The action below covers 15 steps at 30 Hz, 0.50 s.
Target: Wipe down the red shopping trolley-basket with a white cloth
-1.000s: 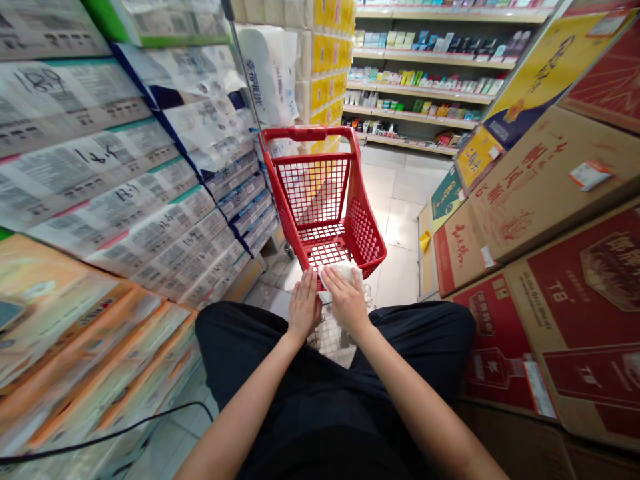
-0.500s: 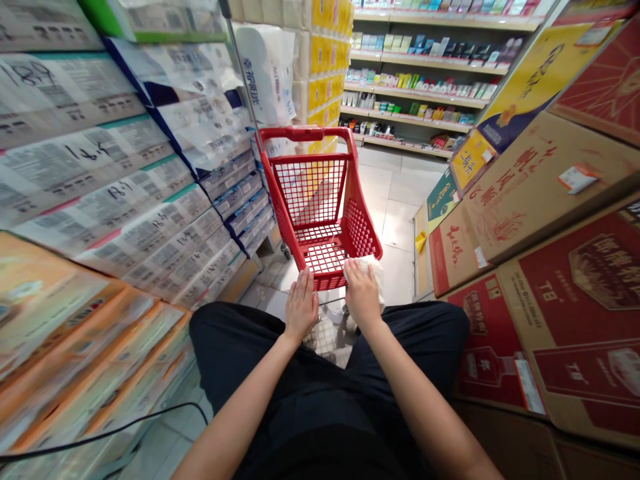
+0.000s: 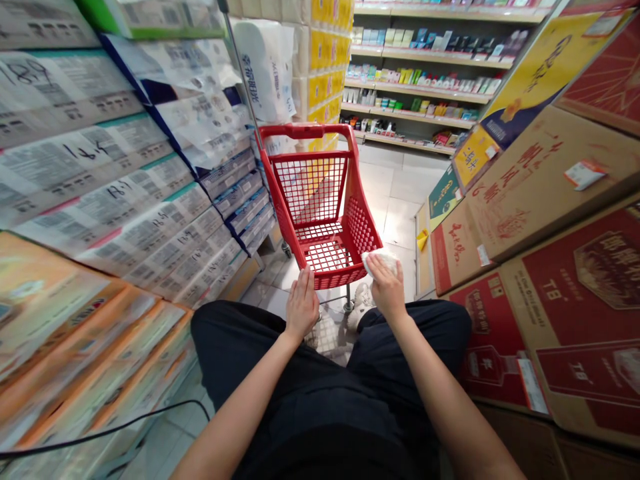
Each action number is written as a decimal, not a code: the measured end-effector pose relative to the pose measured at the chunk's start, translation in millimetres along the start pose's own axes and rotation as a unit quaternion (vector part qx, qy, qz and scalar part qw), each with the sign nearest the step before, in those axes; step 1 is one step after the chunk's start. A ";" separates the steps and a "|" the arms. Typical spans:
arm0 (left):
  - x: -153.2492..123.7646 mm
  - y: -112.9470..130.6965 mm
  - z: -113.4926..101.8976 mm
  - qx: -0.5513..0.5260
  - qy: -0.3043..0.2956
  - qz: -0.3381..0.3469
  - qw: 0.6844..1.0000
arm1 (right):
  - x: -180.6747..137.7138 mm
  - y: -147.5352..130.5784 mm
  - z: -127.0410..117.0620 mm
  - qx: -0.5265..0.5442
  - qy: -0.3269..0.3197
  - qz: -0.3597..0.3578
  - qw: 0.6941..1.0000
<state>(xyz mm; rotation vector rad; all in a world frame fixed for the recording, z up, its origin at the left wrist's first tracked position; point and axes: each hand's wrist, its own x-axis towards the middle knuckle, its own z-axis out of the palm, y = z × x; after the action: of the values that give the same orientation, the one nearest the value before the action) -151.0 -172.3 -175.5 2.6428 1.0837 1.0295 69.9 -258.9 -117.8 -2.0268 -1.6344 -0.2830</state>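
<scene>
A small red shopping cart (image 3: 320, 193) stands in a shop aisle right in front of me, its mesh basket empty. My left hand (image 3: 301, 303) rests flat on the cart's near rim, fingers together and stretched out. My right hand (image 3: 387, 287) presses a white cloth (image 3: 380, 259) against the near right corner of the cart, fingers laid over it. My dark trousers fill the bottom of the view.
Stacked packs of paper goods (image 3: 125, 200) wall the left side. Cardboard cartons (image 3: 540, 220) in red and brown are piled on the right. Shelves of small boxed goods (image 3: 425, 80) line the far end. A pale tiled floor (image 3: 395, 200) runs beyond the cart. A black cable (image 3: 100, 433) trails at lower left.
My right hand has slid the white cloth rightwards along the cart's near rim, from the middle to the right corner. My left hand has stayed on the rim.
</scene>
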 end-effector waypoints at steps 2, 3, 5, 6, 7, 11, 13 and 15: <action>0.0 0.9 0.2 -0.002 0.005 -0.003 1.000 | 3.7 11.2 -1.9 -0.013 0.017 0.037 0.999; 0.0 1.2 0.2 -0.003 0.005 -0.004 1.000 | 5.1 9.2 -1.1 -0.017 0.022 0.052 0.998; 0.0 1.3 0.1 -0.004 0.003 -0.006 1.000 | 5.8 -9.8 3.9 -0.016 0.019 0.071 0.997; -0.1 1.0 0.0 -0.004 0.002 -0.006 1.000 | 5.0 -25.4 7.7 -0.011 0.013 0.071 0.997; -0.3 0.6 0.0 -0.005 0.001 -0.005 1.000 | 3.7 -43.6 12.2 -0.002 0.005 0.063 0.998; -2.0 -3.0 0.3 -0.008 -0.008 0.005 1.000 | -2.6 -111.9 30.2 0.046 -0.027 -0.009 0.999; -2.8 -4.6 0.5 -0.004 -0.015 0.007 1.000 | -3.9 -125.4 34.5 0.061 -0.030 -0.036 0.997; -2.8 -5.2 0.7 0.000 -0.014 0.008 1.000 | -4.4 -119.2 33.4 0.064 -0.030 -0.062 0.996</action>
<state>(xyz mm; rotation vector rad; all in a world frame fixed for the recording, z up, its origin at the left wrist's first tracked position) -155.1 -170.2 -179.3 2.6613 1.0582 0.9911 -50.3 -228.8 -117.1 -1.8596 -1.7718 -0.1575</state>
